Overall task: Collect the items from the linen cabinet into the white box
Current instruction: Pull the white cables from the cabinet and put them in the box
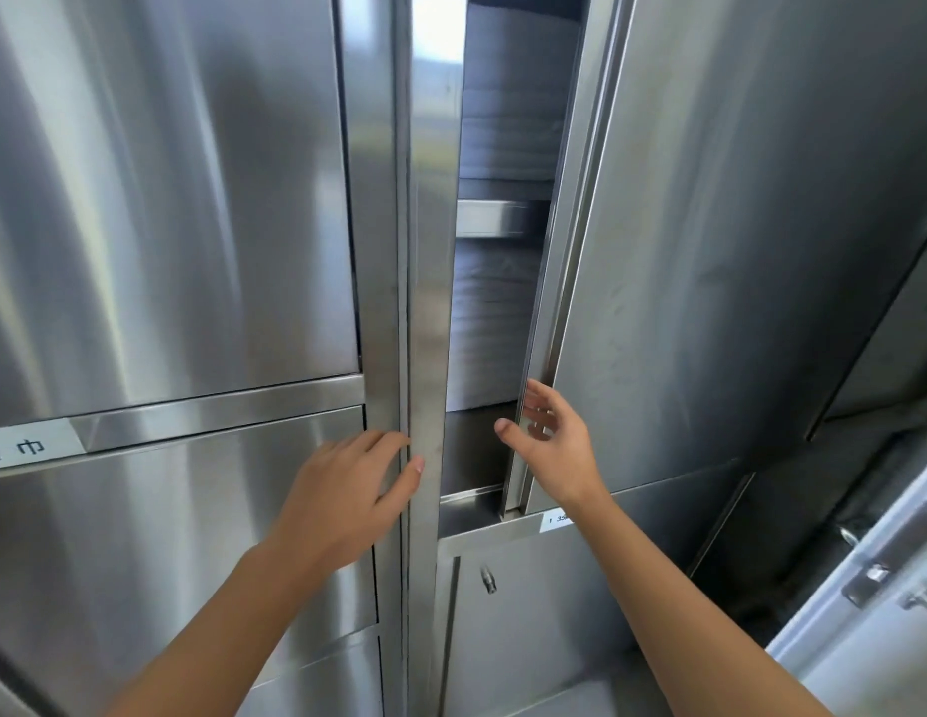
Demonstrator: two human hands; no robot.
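Note:
A stainless steel linen cabinet fills the view. Its right door (709, 251) stands ajar, leaving a narrow gap. Through the gap I see stacks of folded pale linen (487, 328) on shelves, with a steel shelf edge (495, 218) between an upper stack (513, 95) and the lower one. My right hand (549, 447) holds the door's inner edge near its bottom, fingers curled behind the rim and thumb in front. My left hand (347, 489) rests flat with straight fingers on the centre post (425, 302). The white box is partly visible at the lower right corner (865, 639).
The left cabinet door (166, 199) is closed, with a white label (32, 447) on the strip beneath it. Below the open compartment is a lower door with a small keyed lock (488, 580). A metal latch (885, 561) sits on the white box's side.

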